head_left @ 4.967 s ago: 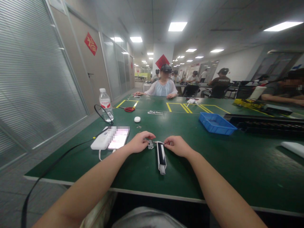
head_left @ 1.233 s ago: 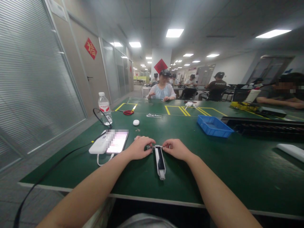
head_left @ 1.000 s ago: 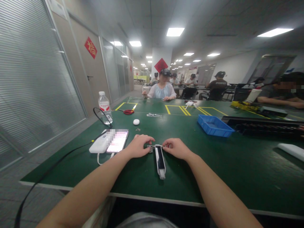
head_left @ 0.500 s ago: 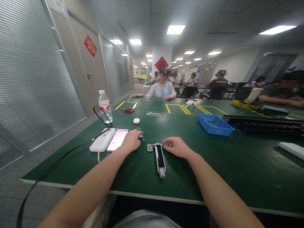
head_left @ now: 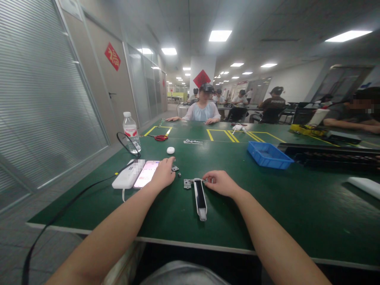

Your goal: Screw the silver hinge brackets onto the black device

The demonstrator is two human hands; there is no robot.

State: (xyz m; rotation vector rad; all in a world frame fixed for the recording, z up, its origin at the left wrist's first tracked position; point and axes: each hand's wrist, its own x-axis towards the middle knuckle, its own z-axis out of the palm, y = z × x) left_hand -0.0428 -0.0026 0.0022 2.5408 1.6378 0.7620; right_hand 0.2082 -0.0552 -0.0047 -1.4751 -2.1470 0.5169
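Note:
My left hand (head_left: 164, 173) is beside a small metal bracket (head_left: 175, 168), its index finger and thumb apart; a tiny metal piece (head_left: 179, 174) lies just right of it. With fingertips pinched together, my right hand (head_left: 220, 183) is at the right end of a metal hinge (head_left: 187, 183), whose thin arm runs toward it. The grip itself is partly hidden by the fingers. Directly below the hinge's arm lies a long white device with a black face (head_left: 200, 196), narrow end toward me.
Left of my left hand lie a lit phone (head_left: 147, 175) and a white power bank (head_left: 127, 176) with a cable. Farther out are a water bottle (head_left: 131, 132), red scissors (head_left: 160, 137), a white case (head_left: 170, 150) and a blue tray (head_left: 269, 154). A person sits opposite.
My left hand's fingers have lifted and straightened slightly away from the metal bracket, which shows more now. My right hand and the white device have hardly moved.

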